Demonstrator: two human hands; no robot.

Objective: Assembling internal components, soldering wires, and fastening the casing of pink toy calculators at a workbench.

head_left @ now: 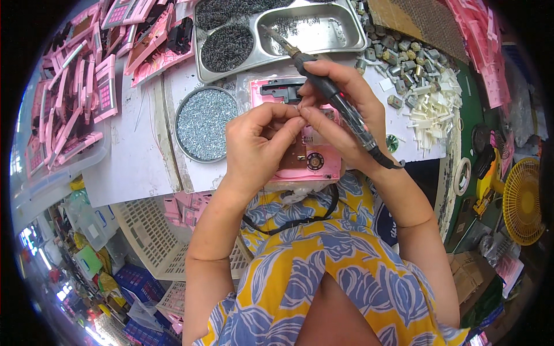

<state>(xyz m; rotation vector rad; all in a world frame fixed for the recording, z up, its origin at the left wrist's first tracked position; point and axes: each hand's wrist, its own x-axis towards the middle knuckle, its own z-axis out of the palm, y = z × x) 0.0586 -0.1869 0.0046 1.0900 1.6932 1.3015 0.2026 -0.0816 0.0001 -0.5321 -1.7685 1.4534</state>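
From my remote station I read the white surface (138, 155) as the largest item, spanning the work area in front of the operator. A metal compartment tray (311, 34) stands at its far side. The pink housing (297, 173) lies at the near edge of the surface, directly beneath both hands, inner side up. A round dish (177, 124), filled with small silver screws (208, 124), sits to the left of the housing. The left hand (259, 135) is positioned over the housing; its grip is narrowed, thumb and index fingertips pressed together, and I cannot tell what minute item, if any, lies between them. The right hand (365, 106) has its grip closed around the dark handle of a soldering iron (332, 92), while its thumb tip extends to the left fingertips, just beside or touching; I cannot resolve which. The iron is inclined, its tip directed away from the operator toward the tray and its cord end crossing the right wrist. In the near part of the housing I identify a round black component (315, 161). A small coil spring (307, 139) shows just below the fingertips.
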